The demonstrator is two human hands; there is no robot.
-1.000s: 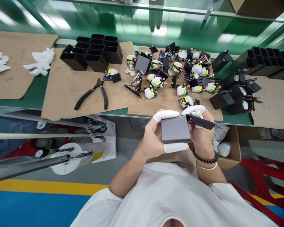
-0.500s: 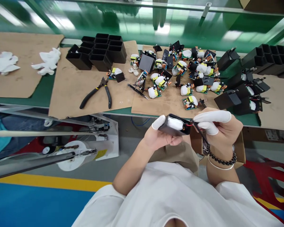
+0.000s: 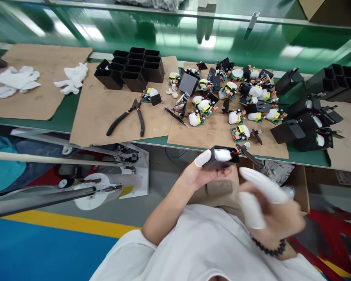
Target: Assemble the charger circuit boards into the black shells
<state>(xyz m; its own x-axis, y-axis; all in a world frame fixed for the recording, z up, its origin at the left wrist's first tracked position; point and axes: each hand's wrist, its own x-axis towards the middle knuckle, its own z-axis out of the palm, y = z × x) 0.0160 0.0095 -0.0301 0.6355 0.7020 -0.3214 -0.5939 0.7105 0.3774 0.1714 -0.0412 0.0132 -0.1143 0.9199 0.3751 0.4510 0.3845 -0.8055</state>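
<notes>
My left hand point(image 3: 197, 173) is closed around a black power adapter case point(image 3: 213, 160) just past the bench's front edge. White-coated parts point(image 3: 223, 155) fill the case's open side. From its right end, a dark plug cover point(image 3: 250, 156) hangs out on red wires. Below and to the right is my right hand point(image 3: 273, 212), blurred, its thumb and forefinger apart in white finger cots, with nothing visible between them. Several circuit boards point(image 3: 240, 134) with white blobs and yellow tape lie on the cardboard beyond my hands.
Cutting pliers point(image 3: 127, 117) and tweezers point(image 3: 176, 117) lie on the cardboard point(image 3: 87, 125). Empty black cases point(image 3: 131, 70) stand behind them. Filled cases point(image 3: 288, 131) stand at right. White gloves point(image 3: 73, 78) lie at left. Below the bench is an open carton point(image 3: 300, 187).
My right hand has let go of the plug cover and moved down toward my body, its fingers parting. The left hand still holds the case. The view has shifted slightly.
</notes>
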